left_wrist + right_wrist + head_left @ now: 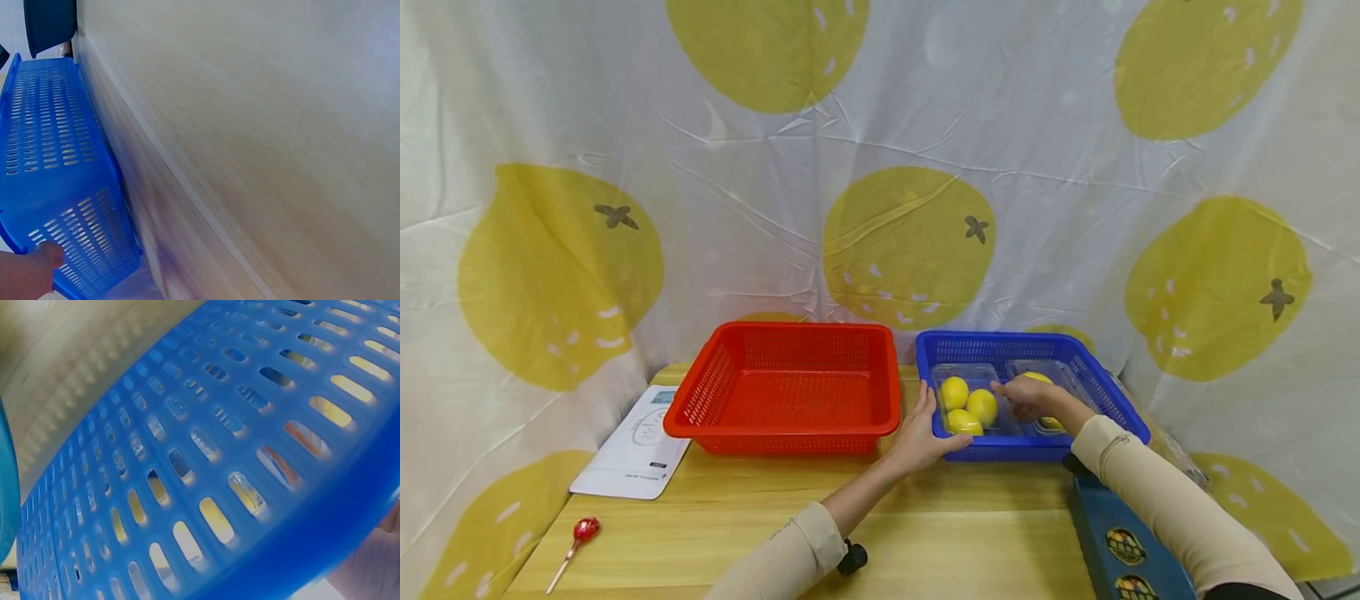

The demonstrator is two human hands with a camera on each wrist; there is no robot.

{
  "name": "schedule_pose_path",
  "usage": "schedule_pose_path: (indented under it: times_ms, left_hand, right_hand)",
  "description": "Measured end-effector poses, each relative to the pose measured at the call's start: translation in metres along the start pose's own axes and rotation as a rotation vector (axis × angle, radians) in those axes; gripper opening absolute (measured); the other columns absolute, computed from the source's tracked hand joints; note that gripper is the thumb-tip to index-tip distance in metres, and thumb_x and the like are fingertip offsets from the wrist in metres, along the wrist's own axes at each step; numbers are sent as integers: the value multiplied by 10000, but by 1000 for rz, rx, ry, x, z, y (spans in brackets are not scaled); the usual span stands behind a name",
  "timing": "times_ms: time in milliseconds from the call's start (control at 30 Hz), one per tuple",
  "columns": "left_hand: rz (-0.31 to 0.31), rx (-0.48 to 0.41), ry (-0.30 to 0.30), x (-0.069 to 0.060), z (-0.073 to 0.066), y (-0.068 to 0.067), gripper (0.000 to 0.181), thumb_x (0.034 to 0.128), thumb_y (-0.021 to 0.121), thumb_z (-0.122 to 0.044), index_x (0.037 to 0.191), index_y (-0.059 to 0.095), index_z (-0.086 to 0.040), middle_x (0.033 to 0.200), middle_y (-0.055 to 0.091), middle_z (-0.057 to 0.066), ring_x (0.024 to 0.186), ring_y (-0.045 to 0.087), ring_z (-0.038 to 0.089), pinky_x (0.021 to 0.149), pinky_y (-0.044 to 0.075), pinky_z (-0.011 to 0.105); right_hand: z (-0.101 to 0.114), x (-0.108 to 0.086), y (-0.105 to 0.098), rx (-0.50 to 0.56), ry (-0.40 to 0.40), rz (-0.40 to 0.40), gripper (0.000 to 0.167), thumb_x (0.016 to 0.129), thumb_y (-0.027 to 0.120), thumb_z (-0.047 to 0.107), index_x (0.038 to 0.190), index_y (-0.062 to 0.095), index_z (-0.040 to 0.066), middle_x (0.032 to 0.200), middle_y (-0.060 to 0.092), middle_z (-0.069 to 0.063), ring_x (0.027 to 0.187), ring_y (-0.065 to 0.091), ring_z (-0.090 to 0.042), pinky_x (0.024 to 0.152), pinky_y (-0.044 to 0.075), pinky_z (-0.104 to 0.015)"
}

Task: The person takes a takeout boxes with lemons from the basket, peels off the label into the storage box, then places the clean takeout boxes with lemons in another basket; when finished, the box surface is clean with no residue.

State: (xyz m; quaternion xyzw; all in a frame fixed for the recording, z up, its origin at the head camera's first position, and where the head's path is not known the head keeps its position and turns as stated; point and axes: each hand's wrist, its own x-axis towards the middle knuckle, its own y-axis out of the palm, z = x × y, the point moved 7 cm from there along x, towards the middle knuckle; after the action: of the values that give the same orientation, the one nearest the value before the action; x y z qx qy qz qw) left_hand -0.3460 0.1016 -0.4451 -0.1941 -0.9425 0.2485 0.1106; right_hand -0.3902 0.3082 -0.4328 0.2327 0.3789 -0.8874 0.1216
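Note:
A blue basket (1015,451) holds two clear plastic boxes. Three yellow lemons (982,407) lie in the left clear box (962,369). More yellow lemons (1038,377), partly covered by the right hand and forearm, are in the right clear box (1071,379). My left hand (917,437) touches the basket's front left corner, fingers extended along its side and thumb at the front rim. My right hand (1030,397) reaches into the basket near where the boxes meet, its fingers bent downward. Whether they pinch a box edge is hidden, and the basket wall (187,456) blocks the right wrist view.
A red basket (778,445) stands left of the blue one. Beside it lie a white printed sheet (632,442) and a red lollipop (587,529). A dark teal box (1123,533) is under the right forearm. A lemon-print curtain (737,208) hangs behind the wooden table (760,508).

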Motion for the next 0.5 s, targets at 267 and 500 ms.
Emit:
schedule_pose_path:
  times_ms: [267,500]
  left_hand:
    - [-1,7,-11,0,3,-5,1099,802,707,-566,1539,136,16,1650,-2,118,1494,159,395,1159,260,600]
    - [64,-2,-36,-7,-7,-21,1002,831,703,-518,1538,213,-3,1632,46,217,1460,233,450,1128,296,633]
  right_hand:
    - [5,-3,1,-46,-19,-21,654,1038,401,391,1393,328,-154,1184,566,-343,1018,645,-378,881,566,-436]
    - [29,-20,-4,-306,-108,-171,546,993,490,424,1018,593,-111,752,563,-116,598,529,-190,652,535,-345]
